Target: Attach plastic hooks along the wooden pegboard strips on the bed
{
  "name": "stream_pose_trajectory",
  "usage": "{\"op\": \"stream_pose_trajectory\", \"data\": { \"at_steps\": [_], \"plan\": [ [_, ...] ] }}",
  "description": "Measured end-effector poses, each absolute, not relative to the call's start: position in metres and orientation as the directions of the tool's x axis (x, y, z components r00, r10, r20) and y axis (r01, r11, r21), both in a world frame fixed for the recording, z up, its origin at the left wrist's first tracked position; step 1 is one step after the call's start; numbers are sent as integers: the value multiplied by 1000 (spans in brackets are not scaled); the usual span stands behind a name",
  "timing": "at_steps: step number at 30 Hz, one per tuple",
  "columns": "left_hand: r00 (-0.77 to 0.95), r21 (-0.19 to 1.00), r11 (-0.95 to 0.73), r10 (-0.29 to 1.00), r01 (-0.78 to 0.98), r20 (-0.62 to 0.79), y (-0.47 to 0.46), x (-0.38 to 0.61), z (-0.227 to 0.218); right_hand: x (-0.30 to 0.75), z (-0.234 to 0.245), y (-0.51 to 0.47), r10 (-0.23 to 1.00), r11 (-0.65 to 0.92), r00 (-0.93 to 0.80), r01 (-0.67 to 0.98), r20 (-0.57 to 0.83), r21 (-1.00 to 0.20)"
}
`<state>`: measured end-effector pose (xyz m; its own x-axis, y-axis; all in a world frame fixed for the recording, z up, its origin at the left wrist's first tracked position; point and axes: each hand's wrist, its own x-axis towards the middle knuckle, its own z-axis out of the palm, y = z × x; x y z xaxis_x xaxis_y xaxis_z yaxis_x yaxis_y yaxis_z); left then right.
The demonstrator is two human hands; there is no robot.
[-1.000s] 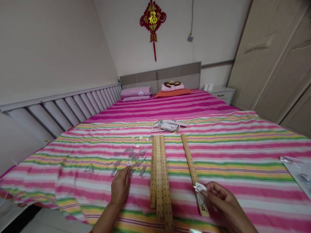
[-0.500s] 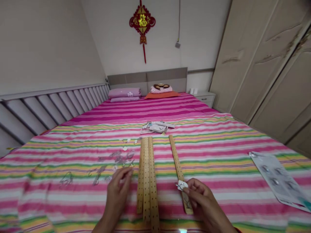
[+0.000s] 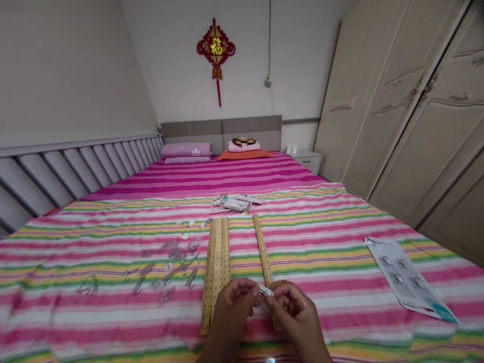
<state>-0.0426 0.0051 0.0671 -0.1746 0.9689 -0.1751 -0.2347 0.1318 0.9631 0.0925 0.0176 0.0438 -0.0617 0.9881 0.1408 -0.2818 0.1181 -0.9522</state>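
A small white hook (image 3: 265,291) with a metal part is pinched between both hands, above the striped cloth. My left hand (image 3: 237,305) is closed on its left end, my right hand (image 3: 293,307) on its right end. Under my right hand lies a single wooden strip with rows of holes (image 3: 263,249), its near end partly hidden. Several more wooden strips (image 3: 218,252) lie side by side, partly covered by my left hand and forearm. Left of them, clear plastic hooks (image 3: 170,267) are scattered about, and small white hooks (image 3: 191,223) lie farther back.
Flat packages (image 3: 236,202) are piled beyond the strips. A blister card with hooks (image 3: 408,280) lies at the right. A tangled bit of wire (image 3: 87,287) rests at far left. Pillows (image 3: 187,151), a bed rail (image 3: 75,171) and a wardrobe (image 3: 381,126) surround the bed.
My left hand has moved right from beside the strips and now grips the hook too. My right hand has shifted slightly left, and the hook is turned edge-on. The view has tilted and shifted.
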Motion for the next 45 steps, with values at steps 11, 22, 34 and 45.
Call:
{"op": "stream_pose_trajectory", "data": {
  "at_steps": [11,22,34,45],
  "plan": [
    [-289,991,-128,950,-29,114,-12,-28,70,90,34,9,983,-176,-142,-500,-120,-848],
    [-289,944,-113,935,311,207,-9,-16,74,110,56,6,856,510,43,94,515,-855],
    [-72,857,-305,928,416,365,-13,-14,70,120,53,17,938,345,3,66,346,-936],
    [-116,998,30,993,-62,-37,35,-28,58,137,32,73,981,-60,-194,-243,-12,-968]
  ]
}}
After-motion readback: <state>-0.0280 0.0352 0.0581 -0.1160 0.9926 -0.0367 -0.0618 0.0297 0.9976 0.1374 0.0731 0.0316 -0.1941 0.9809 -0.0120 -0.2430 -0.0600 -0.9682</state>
